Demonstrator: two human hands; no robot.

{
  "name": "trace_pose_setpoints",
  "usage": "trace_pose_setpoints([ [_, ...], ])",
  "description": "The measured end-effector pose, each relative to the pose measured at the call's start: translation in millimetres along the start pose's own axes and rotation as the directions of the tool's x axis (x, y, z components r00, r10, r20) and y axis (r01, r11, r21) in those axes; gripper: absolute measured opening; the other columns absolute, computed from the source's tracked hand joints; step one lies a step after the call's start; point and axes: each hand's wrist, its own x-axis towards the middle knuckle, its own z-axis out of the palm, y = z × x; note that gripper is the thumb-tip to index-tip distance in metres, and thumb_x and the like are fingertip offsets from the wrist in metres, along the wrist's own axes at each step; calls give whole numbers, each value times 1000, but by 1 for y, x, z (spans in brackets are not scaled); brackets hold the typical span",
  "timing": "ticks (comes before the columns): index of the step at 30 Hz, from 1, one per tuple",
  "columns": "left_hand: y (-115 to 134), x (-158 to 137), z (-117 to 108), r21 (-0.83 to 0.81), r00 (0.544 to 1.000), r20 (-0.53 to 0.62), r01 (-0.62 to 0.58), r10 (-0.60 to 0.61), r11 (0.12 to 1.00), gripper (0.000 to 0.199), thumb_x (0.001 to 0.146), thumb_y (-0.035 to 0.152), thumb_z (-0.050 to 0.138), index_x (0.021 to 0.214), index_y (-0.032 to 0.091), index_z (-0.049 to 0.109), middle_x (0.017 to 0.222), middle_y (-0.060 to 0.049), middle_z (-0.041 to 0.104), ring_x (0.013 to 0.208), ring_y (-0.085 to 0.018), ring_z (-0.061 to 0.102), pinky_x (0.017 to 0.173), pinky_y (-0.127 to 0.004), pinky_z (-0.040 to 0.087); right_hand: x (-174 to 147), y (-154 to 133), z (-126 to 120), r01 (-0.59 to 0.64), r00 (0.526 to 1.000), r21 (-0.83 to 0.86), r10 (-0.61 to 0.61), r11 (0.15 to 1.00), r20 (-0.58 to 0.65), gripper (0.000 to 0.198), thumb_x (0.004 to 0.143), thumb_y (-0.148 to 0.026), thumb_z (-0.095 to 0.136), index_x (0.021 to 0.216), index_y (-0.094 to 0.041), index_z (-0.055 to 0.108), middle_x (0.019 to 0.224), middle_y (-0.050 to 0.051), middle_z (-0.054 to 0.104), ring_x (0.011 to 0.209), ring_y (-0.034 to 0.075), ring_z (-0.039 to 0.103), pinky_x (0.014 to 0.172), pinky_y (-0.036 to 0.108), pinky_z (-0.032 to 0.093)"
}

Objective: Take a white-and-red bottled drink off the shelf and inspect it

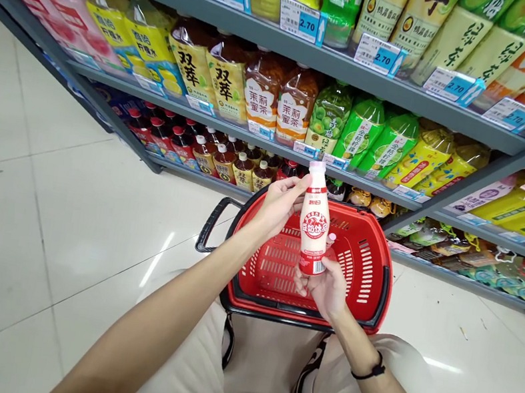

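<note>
Both hands are on the bottle (315,223), held upright in the middle of the frame: the left hand (280,201) pinches it near the neck with fingers curled around the upper part just under the pink cap, and the right hand (325,287) cups the base from below, fingers closed against the red band at the bottom. It's a small white bottle with a red and pink label, label turned toward the camera, and it hangs directly above the red basket (365,269), not touching it. That basket sits on the pale tiled floor (39,198) between the person's knees, black handle (213,223) swung out to the left of the frame, and its mesh bottom shows through bare where the bottle doesn't cover it. A black band (370,371) circles the right wrist at lower right. Beyond, across the top of the frame, drink shelves (280,40) run on a slant, packed with yellow, brown and green tea bottles and blue price tags. By the look of it, this is the checking stage, bottle being looked over above the basket; lowering it in would call for a steady descent and both hands loosening only once it rests on the mesh.
</note>
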Motion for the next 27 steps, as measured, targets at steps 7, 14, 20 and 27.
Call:
trace_pose_setpoints([
  [7, 1, -2, 1, -4, 1000, -5, -13, 13, 1000, 50, 72, 57, 95, 77, 17, 64, 89, -9, 78, 90, -23, 77, 76, -31, 61, 0, 0, 1, -1, 1000, -2, 1, 1000, -3, 41, 87, -57, 67, 87, -16, 69, 71, 7, 64, 61, 19, 53, 50, 28, 38],
  [14, -1, -2, 4, 8, 1000, 8, -4, 4, 1000, 47, 74, 57, 93, 84, 16, 72, 93, -12, 79, 98, -26, 77, 80, -32, 61, -1, 0, 0, 11, 1000, -4, -11, 1000, 4, 41, 88, -56, 66, 87, -15, 69, 71, 7, 62, 60, 19, 52, 49, 29, 38],
  [20, -2, -1, 3, 12, 1000, 28, 4, -4, 1000, 48, 75, 57, 92, 94, 16, 79, 99, -13, 80, 100, -26, 77, 82, -34, 61, -1, -1, 1, 4, 1000, 9, -4, 1000, 3, 43, 89, -58, 62, 90, -16, 69, 73, 7, 63, 61, 19, 52, 50, 29, 39],
  [27, -2, 1, 1, -2, 1000, 17, 3, -3, 1000, 45, 77, 55, 92, 91, 15, 78, 97, -13, 80, 101, -26, 77, 86, -36, 61, 0, -2, 2, 2, 1000, 9, -2, 1000, -4, 43, 90, -57, 59, 90, -15, 69, 76, 9, 66, 59, 19, 53, 49, 29, 39],
])
